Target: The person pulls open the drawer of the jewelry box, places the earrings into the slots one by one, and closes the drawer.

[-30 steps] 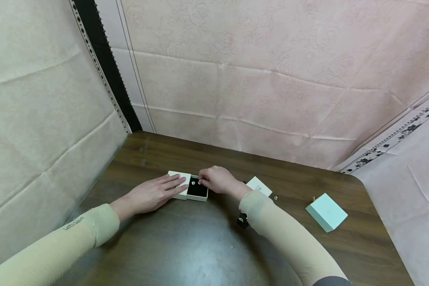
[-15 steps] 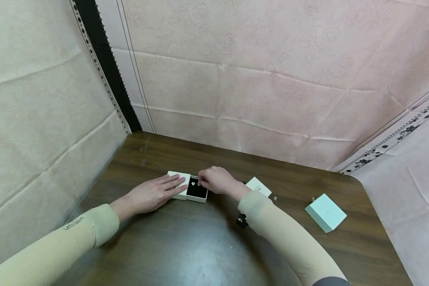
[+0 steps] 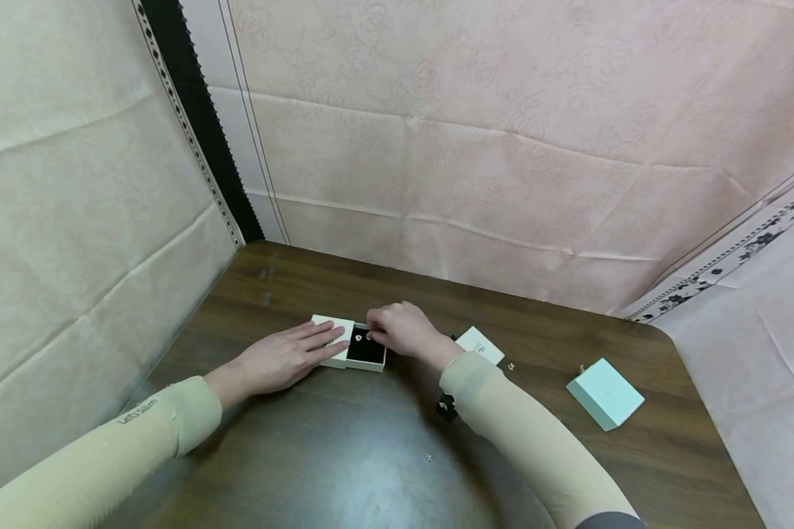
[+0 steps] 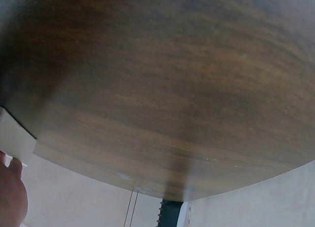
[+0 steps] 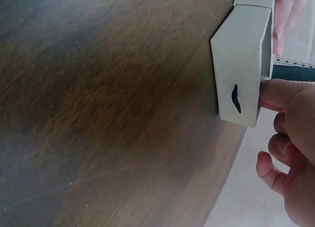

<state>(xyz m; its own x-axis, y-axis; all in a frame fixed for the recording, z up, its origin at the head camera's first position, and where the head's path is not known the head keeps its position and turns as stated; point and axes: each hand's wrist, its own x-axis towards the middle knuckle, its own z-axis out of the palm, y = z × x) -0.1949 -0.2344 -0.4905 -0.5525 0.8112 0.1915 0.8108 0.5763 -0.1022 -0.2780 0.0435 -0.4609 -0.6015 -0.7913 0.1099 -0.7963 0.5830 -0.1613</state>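
Observation:
A white drawer-style jewellery box (image 3: pixel 365 366) lies on the table, slid partway out of its sleeve (image 3: pixel 322 320). Its inside is black, with a small shiny earring (image 3: pixel 358 338) on the lining. My left hand (image 3: pixel 284 358) rests flat on the sleeve, fingers straight. Bent over the drawer's far right corner, my right hand (image 3: pixel 403 330) pinches another tiny shiny earring (image 3: pixel 369 337), mostly hidden by the fingers. In the right wrist view the thumb (image 5: pixel 280 93) reaches over the drawer wall, above a dark ribbon pull (image 5: pixel 236 99). The other fingers are curled.
A white card (image 3: pixel 480 344) lies behind my right wrist, beside a small shiny piece (image 3: pixel 511 366). Another small shiny piece (image 3: pixel 428 457) is near the front. A mint-green box (image 3: pixel 606 394) stands at right. Pale cloth (image 3: pixel 437 147) hangs beyond the table (image 3: pixel 331 455).
My right hand shifts very slightly at the drawer's corner, its knuckles a little higher now. The left hand stays on the sleeve, and the box keeps its place.

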